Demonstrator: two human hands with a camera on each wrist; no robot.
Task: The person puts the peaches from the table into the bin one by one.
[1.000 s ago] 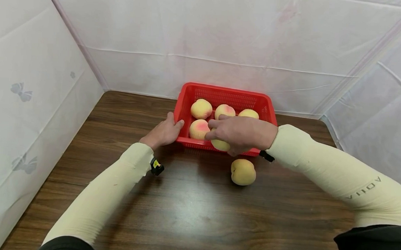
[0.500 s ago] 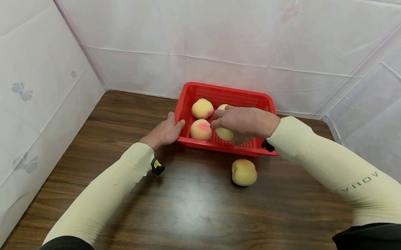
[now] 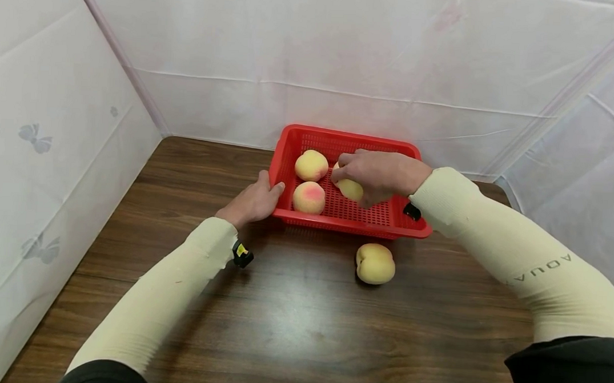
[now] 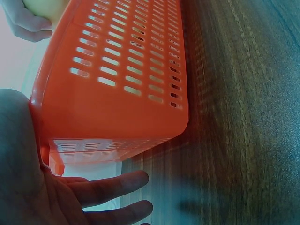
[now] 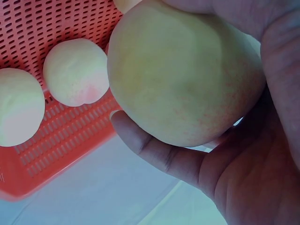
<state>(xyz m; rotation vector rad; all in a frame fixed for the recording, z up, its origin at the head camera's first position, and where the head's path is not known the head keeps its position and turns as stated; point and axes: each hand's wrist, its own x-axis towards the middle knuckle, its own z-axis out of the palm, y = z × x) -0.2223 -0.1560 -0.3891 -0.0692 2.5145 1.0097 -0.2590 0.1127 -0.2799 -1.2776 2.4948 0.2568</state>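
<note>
the right hand (image 3: 377,174) curls round a peach (image 3: 350,189) over the red basket (image 3: 413,227), above its floor. the left hand (image 3: 252,203) rests fingers-straight against the basket's left end — likely steadying it. another peach (image 3: 375,263) lies on the table (image 3: 280,327) just in front.

Held peach (image 3: 350,189): pale yellow, round; your right hand (image 3: 377,174) grips it above the red basket (image 3: 407,227) floor.
Basket: slotted, upright.

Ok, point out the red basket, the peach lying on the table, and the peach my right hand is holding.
red basket (image 3: 344,220): head view, on its near rim.
peach on the table (image 3: 375,263): head view, middle of the fruit.
held peach (image 5: 183,79): right wrist view, on its bare front skin.
</note>
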